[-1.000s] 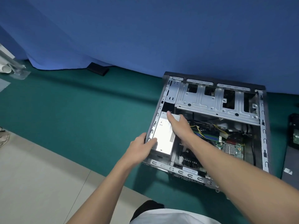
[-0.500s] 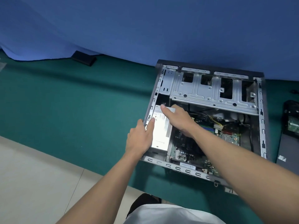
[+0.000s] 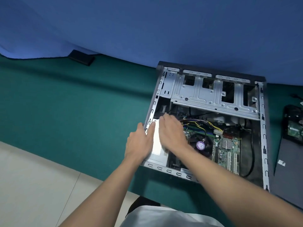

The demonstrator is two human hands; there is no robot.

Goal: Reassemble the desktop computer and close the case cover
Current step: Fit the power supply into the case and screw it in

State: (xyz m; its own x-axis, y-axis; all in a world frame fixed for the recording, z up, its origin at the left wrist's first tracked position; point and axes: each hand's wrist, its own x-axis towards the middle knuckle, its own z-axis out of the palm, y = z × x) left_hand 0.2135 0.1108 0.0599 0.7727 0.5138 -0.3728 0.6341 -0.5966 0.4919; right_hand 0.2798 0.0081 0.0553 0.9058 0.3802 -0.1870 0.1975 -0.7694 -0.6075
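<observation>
Fingers straight: left hand (image 3: 139, 143), right hand (image 3: 172, 133) on power supply (image 3: 157, 154) by case rim (image 3: 151, 110)

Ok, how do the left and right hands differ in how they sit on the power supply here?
The left hand straddles the case wall, thumb outside; the right hand lies wholly inside the case. The right hand reaches farther toward the drive cage than the left hand. Both lie with fingers fairly straight on the silver power supply.

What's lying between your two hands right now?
Head view: only a strip of the silver power supply shows between the left hand and the right hand.
</observation>
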